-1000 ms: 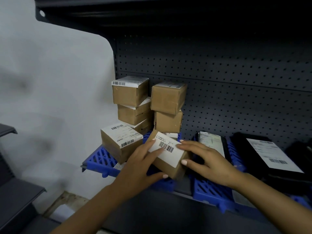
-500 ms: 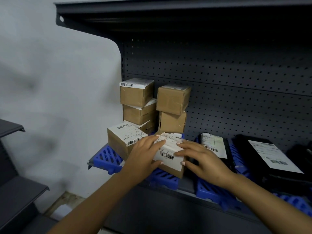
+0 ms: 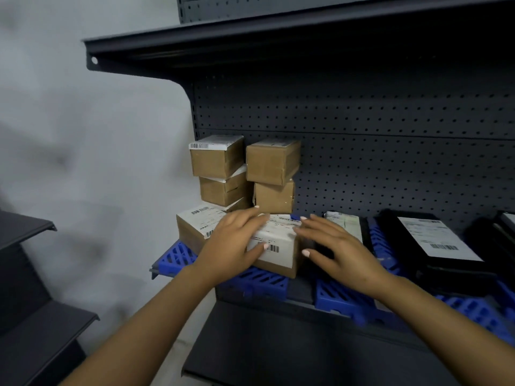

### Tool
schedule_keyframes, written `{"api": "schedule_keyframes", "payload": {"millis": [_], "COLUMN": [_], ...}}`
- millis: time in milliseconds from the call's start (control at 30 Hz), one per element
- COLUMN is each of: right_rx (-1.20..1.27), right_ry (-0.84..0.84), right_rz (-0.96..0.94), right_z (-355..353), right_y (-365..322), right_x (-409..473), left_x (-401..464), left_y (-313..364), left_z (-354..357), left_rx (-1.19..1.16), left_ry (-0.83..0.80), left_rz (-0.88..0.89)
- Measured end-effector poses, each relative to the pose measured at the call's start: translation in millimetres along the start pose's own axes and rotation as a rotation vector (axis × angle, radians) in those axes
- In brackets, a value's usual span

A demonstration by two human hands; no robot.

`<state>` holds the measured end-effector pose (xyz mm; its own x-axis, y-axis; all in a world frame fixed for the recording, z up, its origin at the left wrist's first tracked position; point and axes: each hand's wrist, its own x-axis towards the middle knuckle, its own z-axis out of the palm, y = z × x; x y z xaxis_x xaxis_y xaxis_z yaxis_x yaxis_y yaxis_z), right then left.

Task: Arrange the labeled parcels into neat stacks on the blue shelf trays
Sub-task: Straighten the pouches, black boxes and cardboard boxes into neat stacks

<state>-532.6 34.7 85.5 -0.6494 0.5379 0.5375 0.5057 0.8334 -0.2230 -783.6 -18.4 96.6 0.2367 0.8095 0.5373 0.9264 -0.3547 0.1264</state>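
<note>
Labeled parcel (image 3: 274, 246) at frame centre, long axis toward the shelf back; left hand (image 3: 235, 242) rests flat on it, right hand (image 3: 333, 247) spread just beside.

Matt cardboard parcels (image 3: 274, 162) on blue plastic trays (image 3: 256, 282).

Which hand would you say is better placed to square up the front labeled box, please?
Probably the left hand: it rests flat on the front labeled box, thumb on its label. The right hand sits spread beside the box's right edge, mostly off it.
</note>
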Motion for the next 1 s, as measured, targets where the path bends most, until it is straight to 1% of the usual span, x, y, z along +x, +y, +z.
{"api": "schedule_keyframes", "payload": {"millis": [167, 267, 400, 433, 500, 567, 800, 1000], "right_rx": [0.057, 0.023, -0.076, -0.102, -0.130, -0.170, -0.332, -0.401], "right_ry": [0.149, 0.210, 0.256, 0.270, 0.278, 0.280, 0.252, 0.254], "right_rz": [0.109, 0.154, 0.243, 0.282, 0.322, 0.405, 0.620, 0.855], "right_z": [-56.4, -94.4, -147.4, -164.9, -184.3, -212.9, -294.4, -338.0], "right_y": [-6.0, -2.9, 0.9, 1.6, -0.2, -3.0, -17.0, -27.6], "right_x": [-45.9, -88.1, -159.3, -187.0, -219.4, -266.0, -432.3, -540.4], "left_x": [14.3, 26.0, 42.4, 46.4, 48.6, 50.4, 32.0, 16.0], "left_y": [54.2, 100.0, 176.3, 205.8, 238.2, 288.3, 456.9, 575.8], "left_z": [-22.9, -23.0, -6.1, 2.1, 11.8, 25.2, 77.4, 119.3], "left_rx": [-0.024, -0.072, -0.156, -0.182, -0.223, -0.282, -0.462, -0.547], "left_ry": [0.060, 0.063, 0.041, 0.032, 0.029, 0.027, -0.086, -0.253], "left_rz": [0.145, 0.209, 0.297, 0.331, 0.357, 0.401, 0.541, 0.682]}}
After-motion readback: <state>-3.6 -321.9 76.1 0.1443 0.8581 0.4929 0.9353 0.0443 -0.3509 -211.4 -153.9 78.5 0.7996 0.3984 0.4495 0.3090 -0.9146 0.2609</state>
